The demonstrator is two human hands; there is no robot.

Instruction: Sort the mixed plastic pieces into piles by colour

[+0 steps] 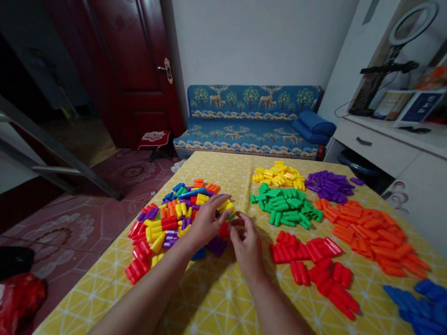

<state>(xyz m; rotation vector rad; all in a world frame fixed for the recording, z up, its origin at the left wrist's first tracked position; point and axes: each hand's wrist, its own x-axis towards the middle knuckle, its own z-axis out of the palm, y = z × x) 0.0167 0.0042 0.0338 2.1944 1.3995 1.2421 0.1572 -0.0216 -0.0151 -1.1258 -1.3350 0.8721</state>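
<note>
A mixed heap of small tube-like plastic pieces (167, 224) in red, yellow, purple, orange and blue lies on the left of the table. Over its right edge, my left hand (208, 224) has its fingers curled around yellow plastic pieces (226, 207). My right hand (247, 245) is close beside it, fingers bent and thumb in, at a red plastic piece (225, 229) between the two hands. The fingers partly cover both. Purple pieces (217, 246) lie just below the hands.
Single-colour piles lie to the right: yellow (279, 174), purple (330, 185), green (285, 205), orange (377, 237), red (318, 264) and blue (433, 317). A yellow patterned cloth (219, 325) covers the table. Behind stands a blue sofa (246, 131); a white cabinet (436, 190) is at right.
</note>
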